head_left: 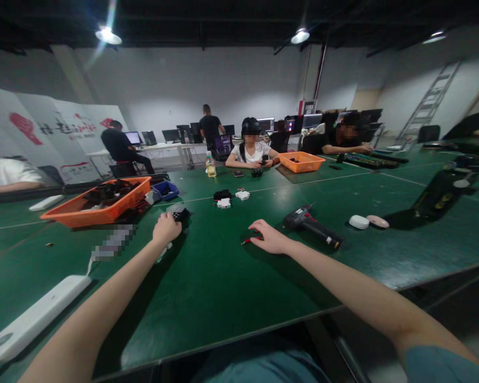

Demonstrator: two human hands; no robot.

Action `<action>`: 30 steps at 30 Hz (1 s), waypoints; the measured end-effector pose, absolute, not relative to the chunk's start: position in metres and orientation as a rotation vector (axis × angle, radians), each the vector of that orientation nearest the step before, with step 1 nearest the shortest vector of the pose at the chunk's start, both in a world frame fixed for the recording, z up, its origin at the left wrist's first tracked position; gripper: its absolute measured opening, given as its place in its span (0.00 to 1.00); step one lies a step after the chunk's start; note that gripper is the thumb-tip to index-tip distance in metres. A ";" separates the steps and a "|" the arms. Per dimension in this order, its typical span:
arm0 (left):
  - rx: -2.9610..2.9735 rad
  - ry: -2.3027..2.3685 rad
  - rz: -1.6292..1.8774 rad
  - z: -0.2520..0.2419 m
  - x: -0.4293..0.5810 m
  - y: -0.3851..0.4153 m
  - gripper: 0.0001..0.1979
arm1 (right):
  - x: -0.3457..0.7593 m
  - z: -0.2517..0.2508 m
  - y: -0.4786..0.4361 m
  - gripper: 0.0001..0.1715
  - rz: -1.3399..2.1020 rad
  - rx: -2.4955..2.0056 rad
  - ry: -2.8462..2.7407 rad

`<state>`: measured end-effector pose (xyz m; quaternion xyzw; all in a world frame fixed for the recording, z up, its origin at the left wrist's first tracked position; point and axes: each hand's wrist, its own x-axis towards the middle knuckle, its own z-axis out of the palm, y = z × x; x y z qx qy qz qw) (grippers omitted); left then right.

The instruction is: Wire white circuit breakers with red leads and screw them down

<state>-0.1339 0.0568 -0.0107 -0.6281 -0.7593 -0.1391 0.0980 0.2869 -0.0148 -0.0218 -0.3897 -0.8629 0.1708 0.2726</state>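
My left hand [167, 229] has its fingers closed around a small black and grey part [180, 213] on the green table, left of the middle. Under that wrist lies a small pale piece [164, 253], mostly hidden. My right hand [270, 238] is low over the table, thumb and fingers apart. A small red-handled tool [246, 241] lies at its fingertips, partly covered; its exact kind is unclear. Just right of this hand rests a black cordless screwdriver [313, 226]. Beyond both hands sit small white parts [224, 203] and a black part [222, 194].
At left stand an orange basket [99, 205] of dark parts, a blue bin [165, 190] and a white power strip [40, 314]. Rightward are a white case [358, 222] and a black bottle [439, 194]. Across the table, a person [250, 149] sits near another orange basket [301, 162].
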 end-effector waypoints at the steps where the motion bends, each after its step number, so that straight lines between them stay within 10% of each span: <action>1: -1.882 -2.204 -0.427 -0.012 -0.135 0.058 0.30 | 0.282 -0.020 -0.009 0.23 0.416 -1.050 -2.338; 17: -2.117 -2.108 -0.389 -0.032 -0.156 0.080 0.40 | 0.168 -0.006 0.127 0.23 -0.215 -1.378 -2.485; 30: -2.156 -2.077 -0.368 -0.041 -0.159 0.086 0.44 | 0.220 0.008 0.004 0.22 -0.106 -1.037 -2.649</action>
